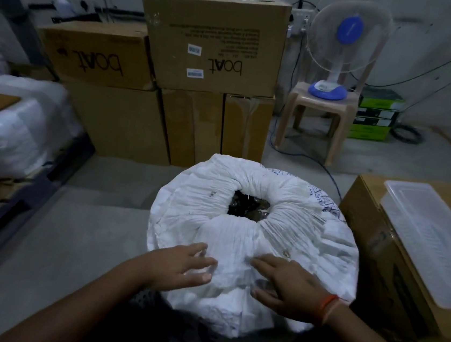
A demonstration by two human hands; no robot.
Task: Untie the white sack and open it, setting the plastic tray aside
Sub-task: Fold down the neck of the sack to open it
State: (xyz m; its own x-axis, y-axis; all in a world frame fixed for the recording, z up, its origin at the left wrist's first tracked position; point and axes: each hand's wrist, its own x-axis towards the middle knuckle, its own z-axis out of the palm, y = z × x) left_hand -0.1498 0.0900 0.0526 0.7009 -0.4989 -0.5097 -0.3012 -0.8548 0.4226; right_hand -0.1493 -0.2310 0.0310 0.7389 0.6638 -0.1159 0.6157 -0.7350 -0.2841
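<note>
In the head view, the white sack (254,230) stands upright on the concrete floor (70,237) directly in front of the person, its long axis vertical and its mouth facing up toward the camera. The woven plastic fabric is gathered into tight radial pleats around a small round opening at the top centre, where dark, glossy contents show. Blue print runs along the sack's right shoulder. Its outline from above is round and bulging.

The left hand (182,264) lies on the near-left slope of the sack with fingers spread and nearly straight, gripping nothing. The right hand (287,286) lies on the near-right slope, fingers extended flat toward the left hand, also gripping nothing; an orange thread band circles its wrist. The two hands are close together but apart.

The plastic tray (432,242), clear, rectangular and rimmed, rests on a cardboard box (371,258) just right of the sack, its long axis running away from the person.

Bare floor lies open to the left of the sack. Behind it stand stacked cardboard cartons (210,45) printed "boAt". Right of the cartons, a blue-and-white table fan (345,46) sits on a beige plastic stool (309,118). White bulging bags (18,124) lie far left.
</note>
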